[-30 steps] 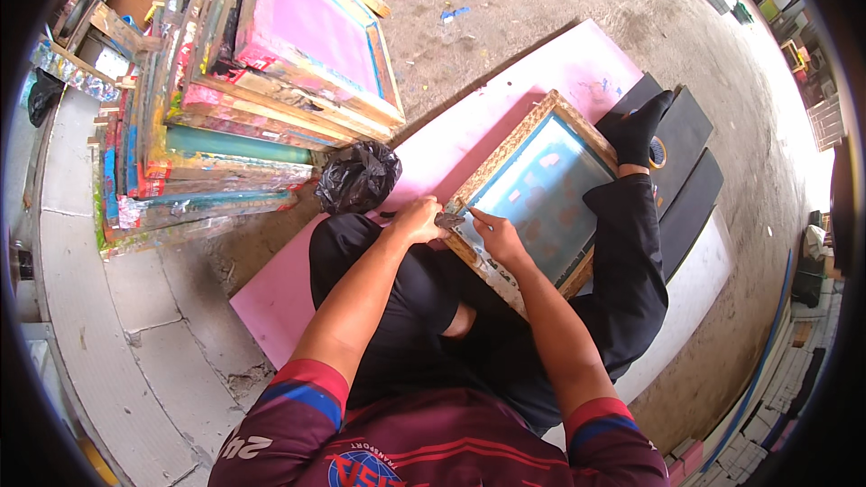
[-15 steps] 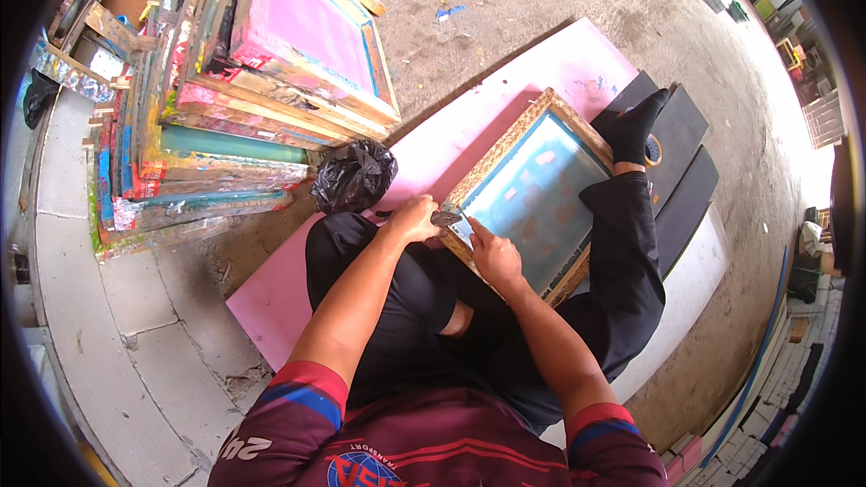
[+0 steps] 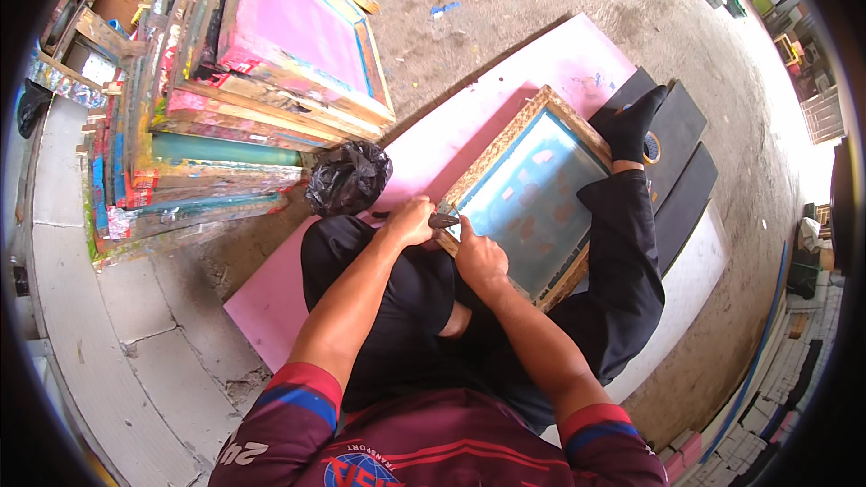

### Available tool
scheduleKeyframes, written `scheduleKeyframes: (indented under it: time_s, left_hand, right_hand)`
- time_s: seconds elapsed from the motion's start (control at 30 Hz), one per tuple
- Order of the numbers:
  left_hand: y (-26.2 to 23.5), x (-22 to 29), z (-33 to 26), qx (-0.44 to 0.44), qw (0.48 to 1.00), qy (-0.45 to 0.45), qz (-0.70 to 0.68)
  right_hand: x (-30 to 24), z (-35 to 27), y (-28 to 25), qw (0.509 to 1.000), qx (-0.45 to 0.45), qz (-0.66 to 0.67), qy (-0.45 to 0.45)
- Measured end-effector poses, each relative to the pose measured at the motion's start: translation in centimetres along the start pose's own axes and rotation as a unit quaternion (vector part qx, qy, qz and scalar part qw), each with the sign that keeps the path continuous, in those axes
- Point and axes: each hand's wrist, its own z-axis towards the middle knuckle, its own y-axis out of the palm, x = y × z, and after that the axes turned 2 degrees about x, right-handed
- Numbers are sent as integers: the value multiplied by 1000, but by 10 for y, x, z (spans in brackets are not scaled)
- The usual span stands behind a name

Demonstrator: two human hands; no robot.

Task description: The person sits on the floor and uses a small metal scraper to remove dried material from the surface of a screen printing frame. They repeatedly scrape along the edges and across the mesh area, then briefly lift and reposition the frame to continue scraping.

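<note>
On a pink board (image 3: 271, 307) over rough ground, our left hand (image 3: 410, 221) pinches a small dark tool (image 3: 442, 219); our right hand (image 3: 480, 257) presses, fingers curled, on the wooden-framed screen (image 3: 532, 194).

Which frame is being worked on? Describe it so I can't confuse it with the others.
Start at the pink board on the ground. The frame lies flat on it, under both hands, against the person's leg. Unlike the paint-smeared frames stacked at the left, it lies alone, with a teal mesh.

hands: 2 (image 3: 410, 221) | framed screen on lap: 1 (image 3: 528, 194) | black bag: 1 (image 3: 347, 179)
</note>
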Motion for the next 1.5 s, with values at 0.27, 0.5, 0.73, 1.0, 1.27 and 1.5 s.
scheduleKeyframes:
  time_s: [0.27, 0.5, 0.73, 1.0, 1.27, 1.5]
  left_hand:
    - [-6, -1, -2, 4, 999, -14, -47]
    - [-4, -2, -1, 22, 998, 1, -65]
    - [2, -5, 1, 20, 997, -11, -74]
    - [0, -4, 1, 16, 998, -10, -57]
    - [-2, 0, -1, 4, 999, -12, -47]
    - [2, -1, 2, 9, 1000, 1, -3]
  right_hand:
    - [28, 9, 3, 982, 0, 189, -32]
    - [38, 31, 13, 965, -11, 258, -54]
    - [49, 24, 11, 965, 50, 240, -98]
    - [38, 13, -4, 991, 63, 101, -63]
    - [15, 12, -19, 999, -23, -24, -30]
    - [18, 17, -3, 986, 29, 163, -20]
